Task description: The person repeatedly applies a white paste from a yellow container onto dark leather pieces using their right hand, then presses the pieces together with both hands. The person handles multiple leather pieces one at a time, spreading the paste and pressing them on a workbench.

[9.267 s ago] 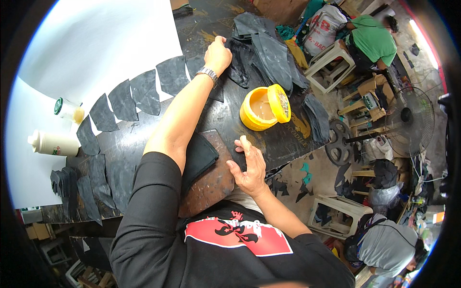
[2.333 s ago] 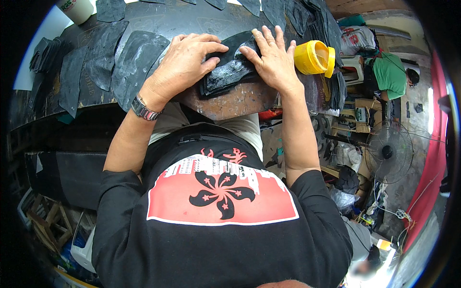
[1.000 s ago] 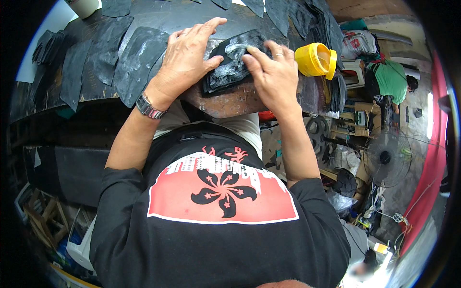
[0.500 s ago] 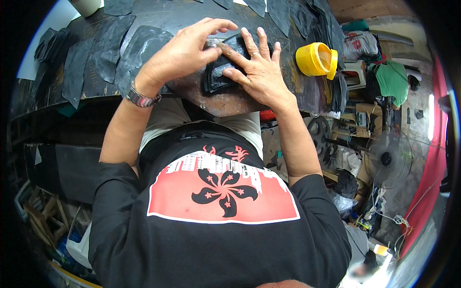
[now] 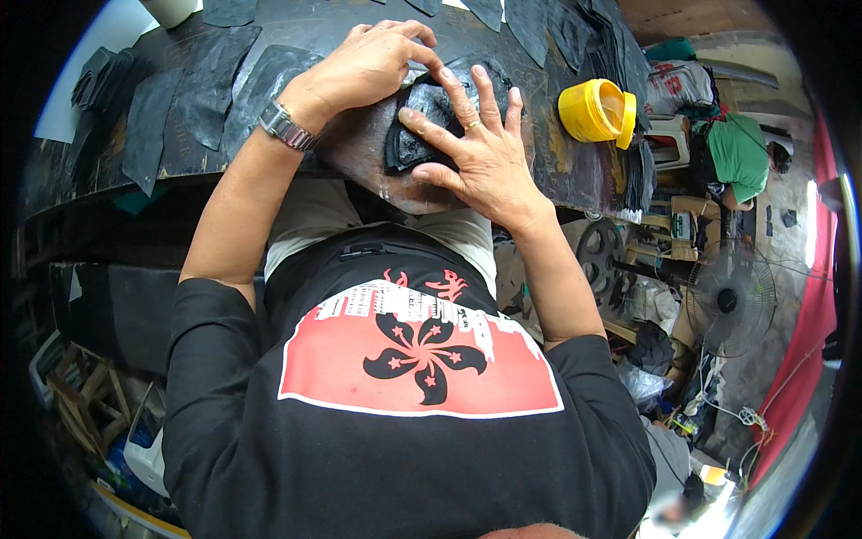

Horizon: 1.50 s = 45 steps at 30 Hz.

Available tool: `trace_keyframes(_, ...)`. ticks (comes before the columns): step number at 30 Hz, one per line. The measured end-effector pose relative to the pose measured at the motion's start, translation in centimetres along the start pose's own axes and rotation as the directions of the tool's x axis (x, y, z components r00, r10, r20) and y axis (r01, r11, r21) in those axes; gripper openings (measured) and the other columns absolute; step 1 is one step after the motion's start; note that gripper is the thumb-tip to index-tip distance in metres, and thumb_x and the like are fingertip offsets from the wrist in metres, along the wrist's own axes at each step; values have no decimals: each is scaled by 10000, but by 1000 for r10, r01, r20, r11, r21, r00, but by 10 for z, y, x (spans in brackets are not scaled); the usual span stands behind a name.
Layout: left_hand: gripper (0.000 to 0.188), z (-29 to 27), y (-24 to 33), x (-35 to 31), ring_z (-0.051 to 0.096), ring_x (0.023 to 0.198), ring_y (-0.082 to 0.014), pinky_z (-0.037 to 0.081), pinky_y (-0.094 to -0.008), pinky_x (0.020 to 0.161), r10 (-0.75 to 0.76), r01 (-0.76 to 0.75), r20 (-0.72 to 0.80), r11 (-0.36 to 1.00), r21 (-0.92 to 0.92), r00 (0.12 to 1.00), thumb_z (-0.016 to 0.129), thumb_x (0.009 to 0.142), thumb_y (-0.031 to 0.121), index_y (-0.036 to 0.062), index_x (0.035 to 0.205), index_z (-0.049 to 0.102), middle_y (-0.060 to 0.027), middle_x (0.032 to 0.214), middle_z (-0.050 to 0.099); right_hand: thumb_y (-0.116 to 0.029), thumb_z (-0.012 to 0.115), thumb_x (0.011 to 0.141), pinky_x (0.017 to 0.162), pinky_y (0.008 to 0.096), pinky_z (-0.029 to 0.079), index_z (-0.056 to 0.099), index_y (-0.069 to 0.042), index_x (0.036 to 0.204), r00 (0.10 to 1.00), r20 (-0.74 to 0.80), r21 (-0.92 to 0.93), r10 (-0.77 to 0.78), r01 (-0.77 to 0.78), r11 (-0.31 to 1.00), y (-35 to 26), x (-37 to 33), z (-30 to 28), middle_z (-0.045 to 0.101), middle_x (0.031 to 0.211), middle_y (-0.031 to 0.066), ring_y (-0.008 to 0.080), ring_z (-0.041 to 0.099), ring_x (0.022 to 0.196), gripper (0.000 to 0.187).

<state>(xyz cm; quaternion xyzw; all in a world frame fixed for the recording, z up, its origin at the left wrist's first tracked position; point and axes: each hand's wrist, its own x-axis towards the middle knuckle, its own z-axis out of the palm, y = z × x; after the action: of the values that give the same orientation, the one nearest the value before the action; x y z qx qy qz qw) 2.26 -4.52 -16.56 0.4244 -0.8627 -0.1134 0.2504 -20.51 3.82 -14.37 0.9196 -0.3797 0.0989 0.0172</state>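
Note:
A small stack of glossy black sheet pieces (image 5: 406, 153) lies on a brown, worn board (image 5: 355, 153) at the near edge of the dark table. My right hand (image 5: 485, 148) lies over it with fingers spread, the fingertips on the black surface and the thumb near its near edge. My left hand (image 5: 373, 67), with a metal watch (image 5: 287, 128) at the wrist, is at the far left edge of the stack. Its fingers are loosely bent and apart, the index fingertip close to the right hand's fingers. The left thumb is mostly hidden.
Flat black pieces (image 5: 211, 85) lie across the table (image 5: 99, 184) on the left, with more at the far side. An open yellow tub (image 5: 588, 110) stands right of my hands, its lid leaning on it. A fan (image 5: 729, 298) and a person in green (image 5: 736, 153) are farther right.
My left hand has moved slightly up and right, its index finger now nearer the right hand. The right hand stays spread on the stack. The person in green has come further into view.

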Motion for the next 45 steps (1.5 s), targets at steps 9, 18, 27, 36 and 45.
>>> trace_keyframes(9,350,-8,2,9,528,1326,-302,413,-458,1103,-4,4,97,1000,3,995,548,910,1,192,1098,772,-68,1389,596,-694,496,927,1195,665,14,698,-366,1289,998,-50,-253,-26,12,967,14,12,-24,392,1614,43,318,181,1555,529)
trace_keyframes(18,276,-7,4,9,531,1321,-293,412,-458,1099,-36,41,97,998,-42,995,542,967,72,169,1075,777,-58,1389,597,-779,325,913,1204,655,-35,559,-446,1436,980,69,-96,-187,193,977,6,-4,-6,285,1670,52,334,135,1567,663)
trace_keyframes(27,287,-4,4,13,505,1349,-285,363,-530,1096,-39,44,97,998,-52,994,551,922,134,222,1039,799,-60,1410,580,-698,453,944,1187,675,35,689,-297,1297,990,-135,80,-37,48,996,-4,-16,-15,388,1606,115,377,212,1538,584)
trace_keyframes(36,234,-9,28,14,551,1282,-279,345,-499,1119,-81,81,42,997,14,996,694,881,309,99,948,773,-87,1307,631,-554,636,927,1182,624,157,788,-191,1070,942,-290,378,170,-51,924,4,-42,-23,611,1361,112,375,433,1399,419)
trace_keyframes(45,436,2,50,31,562,1241,-295,315,-542,1114,-166,165,3,979,120,986,747,842,386,113,1175,676,-100,1238,635,-631,470,995,1162,718,126,508,-130,1494,880,-79,-7,468,-470,883,26,-32,5,326,1617,212,438,166,1534,708)
